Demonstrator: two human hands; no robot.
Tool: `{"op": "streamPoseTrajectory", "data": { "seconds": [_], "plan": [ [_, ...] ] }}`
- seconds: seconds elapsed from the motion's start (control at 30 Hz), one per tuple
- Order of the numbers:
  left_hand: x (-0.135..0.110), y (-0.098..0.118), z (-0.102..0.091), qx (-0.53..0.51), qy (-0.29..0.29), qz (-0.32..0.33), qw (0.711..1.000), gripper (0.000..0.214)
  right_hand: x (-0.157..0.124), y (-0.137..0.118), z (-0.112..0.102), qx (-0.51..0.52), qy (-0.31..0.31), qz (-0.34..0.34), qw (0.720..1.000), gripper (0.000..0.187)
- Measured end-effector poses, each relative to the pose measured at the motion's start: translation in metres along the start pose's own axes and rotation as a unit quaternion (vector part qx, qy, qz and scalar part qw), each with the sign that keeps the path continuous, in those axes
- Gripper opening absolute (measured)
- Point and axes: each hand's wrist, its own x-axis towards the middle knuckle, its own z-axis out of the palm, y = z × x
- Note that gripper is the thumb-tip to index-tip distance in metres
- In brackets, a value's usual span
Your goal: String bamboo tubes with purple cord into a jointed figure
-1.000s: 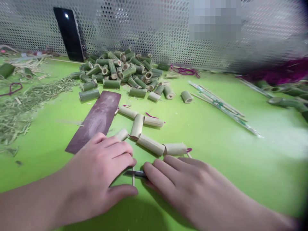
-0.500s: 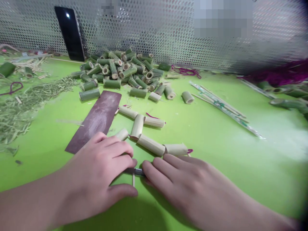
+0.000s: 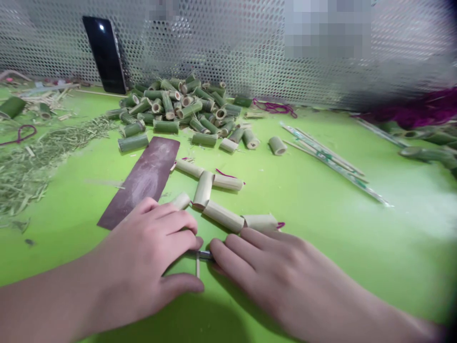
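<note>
A slim, dark metal knife [image 3: 204,255] lies crosswise between my hands, with only a short stretch of its blade showing. My right hand [image 3: 274,276] is closed over its right end, which is hidden under the fingers. At the other end, the fingers of my left hand [image 3: 153,257] press down on it, thumb held apart. A thin bamboo stick [image 3: 197,267] runs from under the blade towards me, near my left thumb tip. Just beyond the hands lies a figure of peeled bamboo tubes [image 3: 224,215] joined with purple cord; another pale tube [image 3: 181,200] is beside my left fingers.
Brown sandpaper [image 3: 141,183] lies at left of the figure, near bamboo shavings [image 3: 32,171]. Green bamboo pieces [image 3: 178,107] are heaped at the back beside a leaning phone [image 3: 104,55]. Wrapped sticks [image 3: 335,166] and purple cord [image 3: 414,109] lie to the right. A perforated metal panel [image 3: 235,43] stands behind.
</note>
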Motion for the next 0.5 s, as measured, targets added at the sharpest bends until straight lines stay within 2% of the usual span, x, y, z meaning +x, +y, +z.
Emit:
{"op": "streamPoseTrajectory", "data": {
  "seconds": [0.5],
  "plan": [
    [0.0001, -0.0016, 0.0007, -0.011, 0.007, 0.006, 1.0, 0.034, -0.0015, 0.0011, -0.0001, -0.011, 0.004, -0.004, 1.0, 0.023]
  ]
}}
